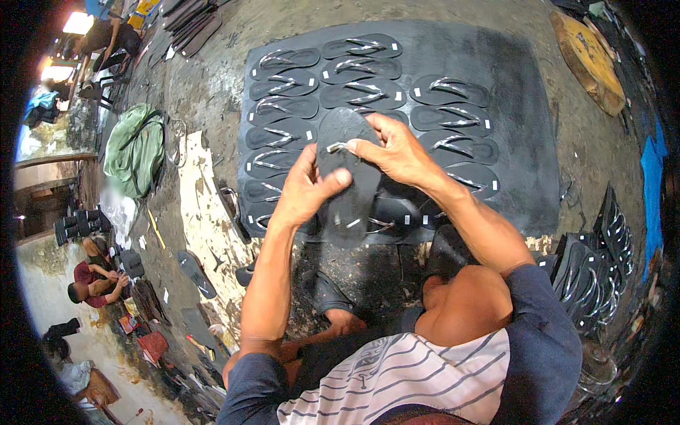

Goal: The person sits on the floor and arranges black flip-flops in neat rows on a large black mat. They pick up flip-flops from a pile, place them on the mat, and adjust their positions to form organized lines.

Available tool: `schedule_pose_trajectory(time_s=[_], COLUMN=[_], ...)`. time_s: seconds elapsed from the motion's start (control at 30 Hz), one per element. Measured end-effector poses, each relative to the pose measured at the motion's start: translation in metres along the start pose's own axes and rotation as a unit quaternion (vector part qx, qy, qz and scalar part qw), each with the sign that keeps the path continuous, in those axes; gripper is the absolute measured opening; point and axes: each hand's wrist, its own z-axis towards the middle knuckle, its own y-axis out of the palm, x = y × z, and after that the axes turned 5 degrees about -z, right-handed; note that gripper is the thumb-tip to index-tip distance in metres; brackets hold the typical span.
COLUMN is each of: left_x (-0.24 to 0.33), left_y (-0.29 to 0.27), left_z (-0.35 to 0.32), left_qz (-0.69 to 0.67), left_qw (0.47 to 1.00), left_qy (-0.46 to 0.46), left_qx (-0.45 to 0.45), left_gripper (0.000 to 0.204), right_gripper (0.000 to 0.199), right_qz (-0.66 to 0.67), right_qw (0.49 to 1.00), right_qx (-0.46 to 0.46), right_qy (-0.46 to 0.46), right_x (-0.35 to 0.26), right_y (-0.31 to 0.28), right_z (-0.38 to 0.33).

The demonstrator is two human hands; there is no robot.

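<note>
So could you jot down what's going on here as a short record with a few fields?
Setting: workshop floor, person seated
Left hand: grips the black sandal sole from its left side
Right hand: pinches the silvery strap at the sole's top
Beneath: dark mat bearing rows of finished black sandals
Right side: upright stack of sandals
Left side: green bag
Others: people at work at far left

The sole (pixel 345 166) at the centre was black, its strap (pixel 337 147) silver-grey. The sandals (pixel 297 106) towards eleven o'clock were black with silver straps and small white tags, on a dark grey mat (pixel 528 142). At six o'clock, the shirt (pixel 418 375) was white with thin dark stripes and navy sleeves. At nine o'clock lay a green bag (pixel 134 147).
</note>
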Motion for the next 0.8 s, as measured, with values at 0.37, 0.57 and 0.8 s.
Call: schedule_pose_trajectory(time_s=[0.37, 0.57, 0.8], left_x=[-0.01, -0.008, 0.004], left_y=[0.035, 0.058, 0.059], left_z=[0.046, 0.036, 0.067], left_qz=[-0.223, -0.002, -0.132], left_qw=[0.972, 0.995, 0.978], left_qy=[-0.056, -0.095, -0.155], left_qx=[0.054, -0.042, -0.044], left_gripper=[0.046, 0.043, 0.047], right_gripper=[0.037, 0.037, 0.054], right_qz=[0.082, 0.113, 0.238], right_qw=[0.986, 0.974, 0.953], right_qx=[0.128, 0.166, 0.16], right_qy=[-0.063, -0.101, -0.095], right_x=[-0.015, -0.017, 0.004], right_y=[-0.073, -0.107, -0.171], right_z=[-0.005, 0.007, -0.008])
